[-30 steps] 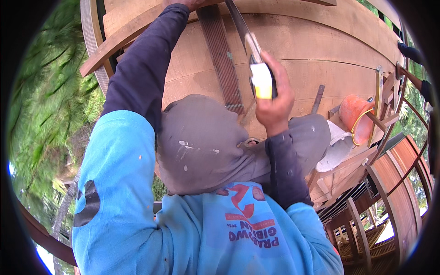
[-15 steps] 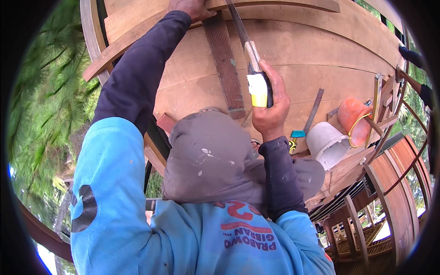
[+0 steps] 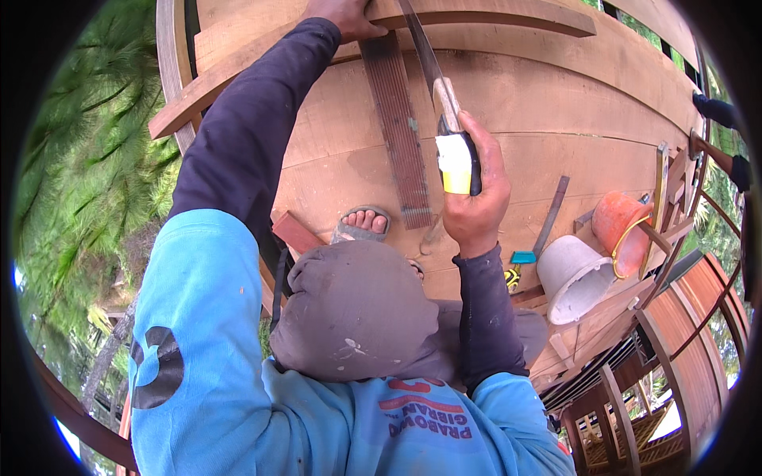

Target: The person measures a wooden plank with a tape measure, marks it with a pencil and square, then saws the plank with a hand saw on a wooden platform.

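My right hand is closed around the handle of a handsaw, which has white and yellow patches. The saw's blade points away from me and crosses a long curved wooden strip near the top edge. On that strip, just left of the blade, my left hand grips the wood, with the thumb along its near side; the other fingers are partly cut off by the picture edge. A dark grooved board runs from under the strip toward me.
Wooden planks form the surface under my sandalled foot. To the right stand a grey bucket and an orange bucket, beside a metal bar and a teal tool. Another person's arm shows at far right.
The view has tilted slightly, so the scene sits lower and my foot in its sandal shows more. The saw has slid a little forward across the strip; my left hand keeps its place.
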The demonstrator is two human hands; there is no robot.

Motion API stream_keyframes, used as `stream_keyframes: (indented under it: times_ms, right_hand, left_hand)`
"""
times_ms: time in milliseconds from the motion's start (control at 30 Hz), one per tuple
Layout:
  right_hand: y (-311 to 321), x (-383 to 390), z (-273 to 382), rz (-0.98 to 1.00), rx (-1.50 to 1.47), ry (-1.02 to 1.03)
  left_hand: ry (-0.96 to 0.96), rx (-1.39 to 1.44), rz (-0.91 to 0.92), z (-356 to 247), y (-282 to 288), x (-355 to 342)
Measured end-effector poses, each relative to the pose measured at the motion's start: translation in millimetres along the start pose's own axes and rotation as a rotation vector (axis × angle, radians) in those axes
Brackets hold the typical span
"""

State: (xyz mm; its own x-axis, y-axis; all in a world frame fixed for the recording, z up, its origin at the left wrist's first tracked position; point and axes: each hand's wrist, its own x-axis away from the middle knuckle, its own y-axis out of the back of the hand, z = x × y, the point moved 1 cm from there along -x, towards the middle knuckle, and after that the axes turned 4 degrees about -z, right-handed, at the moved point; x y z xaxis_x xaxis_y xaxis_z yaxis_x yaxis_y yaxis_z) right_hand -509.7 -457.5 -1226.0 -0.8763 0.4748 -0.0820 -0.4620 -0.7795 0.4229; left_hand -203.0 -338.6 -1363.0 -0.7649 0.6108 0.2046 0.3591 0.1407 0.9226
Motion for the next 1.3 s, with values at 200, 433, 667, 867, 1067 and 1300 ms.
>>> stream_keyframes:
  times_ms: [200, 433, 667, 867, 1067, 1300]
  right_hand:
    - [13, 13, 11, 0.050, -0.066, -0.118]
    - [47, 56, 27, 0.070, 0.128, -0.057]
    - [19, -4, 11, 0.075, 0.093, 0.025]
    - [13, -6, 14, 0.080, 0.079, 0.009]
    - [60, 71, 34, 0.055, 0.084, -0.089]
    - [-14, -45, -4, 0.016, -0.034, 0.013]
  left_hand:
    - [-0.011, -0.013, -0.119, -11, 4, 18]
    - [0.059, -0.029, 0.002, -12, 1, 17]
    - [0.021, 0.073, -0.063, -1, -13, 19]
    - [0.016, 0.033, -0.011, -5, -1, 20]
    - [0.032, 0.025, 0.022, -7, 14, 15]
    - [0.061, 0.015, 0.138, -11, 12, -1]
